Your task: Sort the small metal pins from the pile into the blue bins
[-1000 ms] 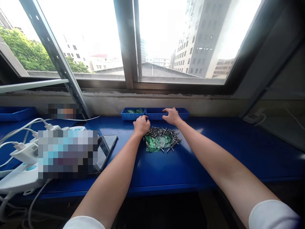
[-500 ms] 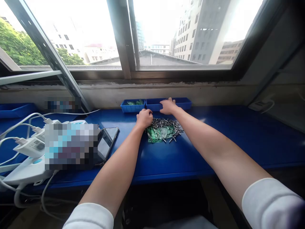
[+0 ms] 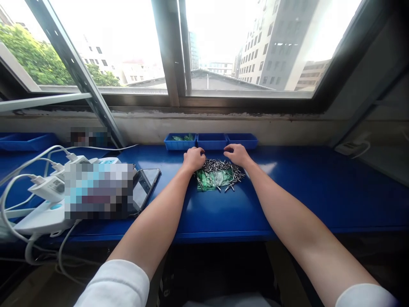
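Observation:
A heap of small dark-and-silver metal pins (image 3: 220,166) lies on a crumpled green plastic bag (image 3: 212,181) on the blue table. At the heap's upper left edge is my left hand (image 3: 194,159), its fingers curled inward; anything between them is too small to make out. My right hand (image 3: 237,154) hovers over the heap's upper right side, with thumb and fingers bent and apart and nothing visible in them. Just behind the hands stand three blue bins in a row: the left bin (image 3: 169,145) holds green plastic, beside the middle bin (image 3: 211,142) and the right bin (image 3: 247,141).
A smartphone (image 3: 147,183) lies left of my left forearm. Further left are a white power strip (image 3: 38,219) with plugs and trailing cables, and another blue bin (image 3: 35,140). A metal shelf post (image 3: 105,115) slants up at the back left, before the wall and window.
My right hand has drawn back from over the bins toward the heap of pins. My left hand stays at the heap's left edge. The camera view has shifted slightly.

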Demonstrator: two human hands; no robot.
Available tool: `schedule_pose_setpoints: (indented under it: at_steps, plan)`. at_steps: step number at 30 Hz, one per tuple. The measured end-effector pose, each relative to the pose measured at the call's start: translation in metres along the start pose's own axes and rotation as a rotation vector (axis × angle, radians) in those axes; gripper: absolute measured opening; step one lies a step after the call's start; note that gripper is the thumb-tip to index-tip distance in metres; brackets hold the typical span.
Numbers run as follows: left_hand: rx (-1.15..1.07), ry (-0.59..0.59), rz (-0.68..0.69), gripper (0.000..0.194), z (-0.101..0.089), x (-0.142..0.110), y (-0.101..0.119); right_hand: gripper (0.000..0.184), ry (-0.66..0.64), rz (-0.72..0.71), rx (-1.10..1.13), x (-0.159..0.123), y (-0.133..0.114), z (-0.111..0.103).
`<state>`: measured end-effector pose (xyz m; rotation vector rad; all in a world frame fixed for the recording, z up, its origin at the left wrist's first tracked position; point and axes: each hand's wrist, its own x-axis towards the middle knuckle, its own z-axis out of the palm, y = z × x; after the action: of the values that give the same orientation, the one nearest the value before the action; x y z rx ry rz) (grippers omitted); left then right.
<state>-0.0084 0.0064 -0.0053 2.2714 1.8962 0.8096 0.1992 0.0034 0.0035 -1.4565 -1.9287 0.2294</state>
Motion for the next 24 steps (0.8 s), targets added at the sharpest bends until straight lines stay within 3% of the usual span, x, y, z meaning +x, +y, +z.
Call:
schedule_pose_setpoints:
  at_steps: [5,10,17,24]
  plan:
    - [-0.005,0.049,0.055,0.027,-0.003,0.000,-0.002,0.017,-0.049,0.044,0.050,-0.004,0.012,-0.005]
    - [-0.021,0.083,0.005,0.025,-0.007,-0.002,0.000,0.015,-0.101,0.006,0.033,-0.007,0.009,0.001]
    - [-0.027,-0.080,0.097,0.030,0.001,-0.003,0.003,0.011,-0.193,0.001,0.012,-0.006,0.002,0.012]
    - [0.041,-0.152,0.167,0.037,0.009,0.000,0.006,0.014,-0.198,0.014,0.034,-0.008,0.001,0.012]
